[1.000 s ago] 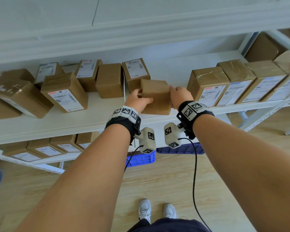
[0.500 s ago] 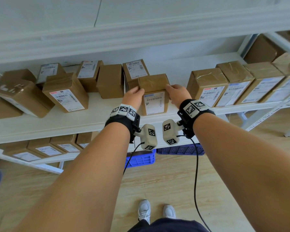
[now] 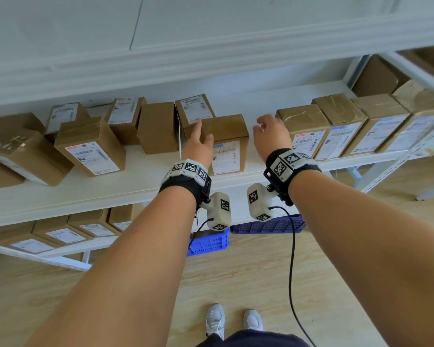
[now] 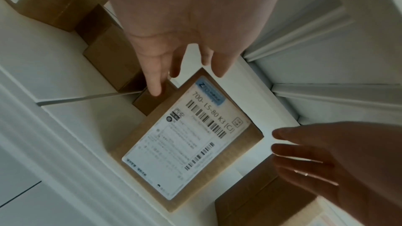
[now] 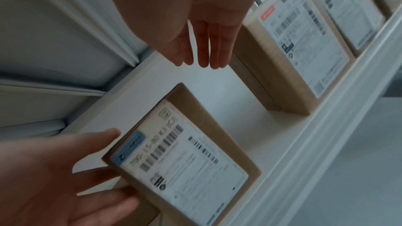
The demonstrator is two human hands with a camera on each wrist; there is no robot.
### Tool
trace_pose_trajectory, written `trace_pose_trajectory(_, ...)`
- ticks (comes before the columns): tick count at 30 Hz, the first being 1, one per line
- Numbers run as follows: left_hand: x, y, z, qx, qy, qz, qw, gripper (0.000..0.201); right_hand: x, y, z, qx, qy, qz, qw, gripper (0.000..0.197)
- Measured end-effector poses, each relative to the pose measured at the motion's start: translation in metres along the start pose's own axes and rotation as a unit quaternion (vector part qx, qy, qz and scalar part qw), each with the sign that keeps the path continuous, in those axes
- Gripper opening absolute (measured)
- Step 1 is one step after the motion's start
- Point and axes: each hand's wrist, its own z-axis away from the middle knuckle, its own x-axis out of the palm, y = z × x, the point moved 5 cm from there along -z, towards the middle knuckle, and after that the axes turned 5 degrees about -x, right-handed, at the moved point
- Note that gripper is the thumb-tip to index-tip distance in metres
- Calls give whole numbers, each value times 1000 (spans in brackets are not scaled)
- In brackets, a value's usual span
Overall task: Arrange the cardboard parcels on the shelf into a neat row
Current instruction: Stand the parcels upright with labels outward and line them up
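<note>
A cardboard parcel [image 3: 226, 144] stands upright on the white shelf [image 3: 125, 181] near its front edge, its long axis vertical and its white shipping label [image 3: 225, 157] facing out toward the person. The left hand [image 3: 198, 146] is beside the parcel's left side with straight fingers; in the left wrist view one fingertip [image 4: 155, 90] rests on a plain brown box [image 4: 150, 104] just behind the parcel's [image 4: 187, 142] left edge, and the hand holds nothing. The right hand [image 3: 271, 136] hovers clear of the parcel's right side, fingers loosely spread and relaxed, in the gap between the parcel and a row of four labelled parcels [image 3: 361, 126]. That row stands to the right of the parcel, each one upright with its label forward and touching its neighbour. Behind the parcel a parcel with its label on top [image 3: 194, 111] sits touching or nearly touching it. To the left of the parcel more boxes [image 3: 90, 144] lie at mixed angles, some tilted, some with labels up. In the right wrist view the parcel's [image 5: 185, 166] label reads out toward the shelf's front lip [image 5: 322, 143]. Below the shelf a lower shelf carries further parcels [image 3: 65, 234], and blue plastic crates [image 3: 208, 244] sit on the wooden floor.
</note>
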Motion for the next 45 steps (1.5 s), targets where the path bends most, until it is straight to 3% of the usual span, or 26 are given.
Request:
trace_pose_trajectory(4,14,12,2,15,-31,-32,999,49,-28,7,-10,-37,48,65,996,34)
trace_pose_trajectory(9,35,26,7,26,-38,-42,998,50,-44,33,-17,21,-14,130,991,42)
trace_pose_trajectory(12,49,32,9,24,-43,-34,998,51,-44,45,-17,22,-42,133,990,43)
trace_pose_trajectory(26,81,50,8,37,-61,-69,995,50,-49,54,-17,-45,-34,136,989,40)
trace_pose_trajectory(31,67,45,3,37,-38,-52,997,51,-51,31,-19,-43,-13,128,991,49)
trace_pose_trajectory(34,41,31,-1,-10,13,-48,999,47,-41,4,-21,-73,-19,91,993,54)
trace_pose_trajectory(41,-24,0,-34,-14,47,-84,995,44,15,-61,-26,-118,-63,45,990,48)
trace_pose_trajectory(45,-52,-9,-55,-23,42,-81,996,45,56,-82,-33,-96,-80,35,992,47)
